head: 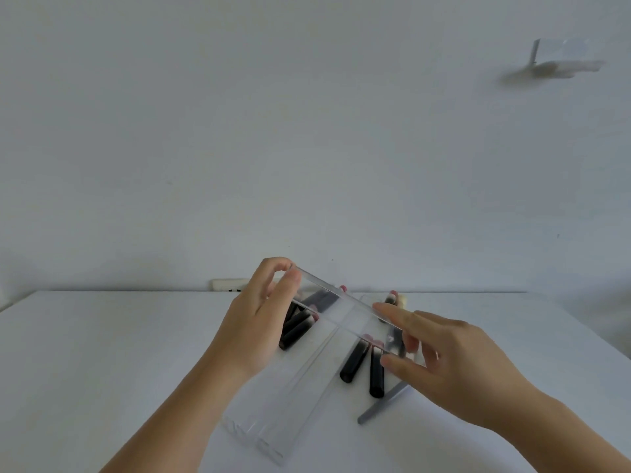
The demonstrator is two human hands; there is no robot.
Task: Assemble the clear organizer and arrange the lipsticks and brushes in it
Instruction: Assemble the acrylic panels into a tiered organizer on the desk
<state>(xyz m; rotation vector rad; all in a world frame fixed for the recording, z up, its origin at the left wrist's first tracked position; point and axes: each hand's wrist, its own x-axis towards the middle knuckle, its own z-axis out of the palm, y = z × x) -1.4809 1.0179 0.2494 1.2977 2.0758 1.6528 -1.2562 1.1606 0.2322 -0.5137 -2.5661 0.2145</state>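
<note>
You hold a long clear acrylic organizer panel (341, 310) in the air at the centre of the frame, slanting from upper left down to lower right, above the white desk (102, 353). Your left hand (252, 322) pinches its upper-left end, thumb and forefinger closed on the edge. Your right hand (454, 367) grips the lower-right end, its fingers (392, 310) spread along the far edge and the thumb beneath, closed on the panel.

Below the panel, flat on the desk, lie more clear acrylic organizer strips (290, 397), side by side, running from the centre toward the lower middle of the frame.

Left of those strips, partly behind your left hand, rests a cluster of black lipstick tubes with pink tips (297, 331). Right of the strips two more black lipstick tubes (365, 367) lie close together, nearly parallel. More dark tubes sit farther back, seen through the panel; how many, you cannot tell.

A grey brush handle (382, 404) angles out from under your right hand toward the lower centre.

At the desk's far edge, a white wall socket (227, 285) shows against the pale wall (307, 131).
</note>
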